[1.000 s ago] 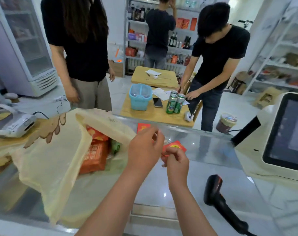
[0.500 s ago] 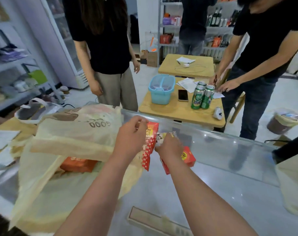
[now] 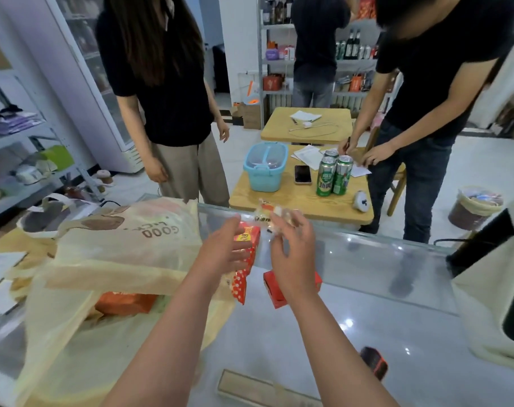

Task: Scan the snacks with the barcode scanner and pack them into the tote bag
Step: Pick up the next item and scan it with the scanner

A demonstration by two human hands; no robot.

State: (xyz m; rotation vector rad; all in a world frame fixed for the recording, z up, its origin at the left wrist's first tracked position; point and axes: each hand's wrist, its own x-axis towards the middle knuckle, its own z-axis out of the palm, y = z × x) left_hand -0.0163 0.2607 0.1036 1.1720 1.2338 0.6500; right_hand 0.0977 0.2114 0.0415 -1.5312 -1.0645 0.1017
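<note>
Plastic-wrapped pale snack pack (image 3: 274,215): pinched at the fingertips of the right hand (image 3: 292,248), raised above the table.
Right grip: curled, holding that pack.
Left hand (image 3: 223,255): fingers nearly straight against the red white-dotted snack packet (image 3: 244,277); blur hides whether the grip pinches it.
Red snack box (image 3: 274,290): flat on the glass-topped table (image 3: 367,304), under the right wrist.
Cream fabric tote bag (image 3: 126,245): lying open at left, orange packet (image 3: 123,301) inside.
Black barcode scanner (image 3: 373,362): on the table, beside the right forearm, untouched.
</note>
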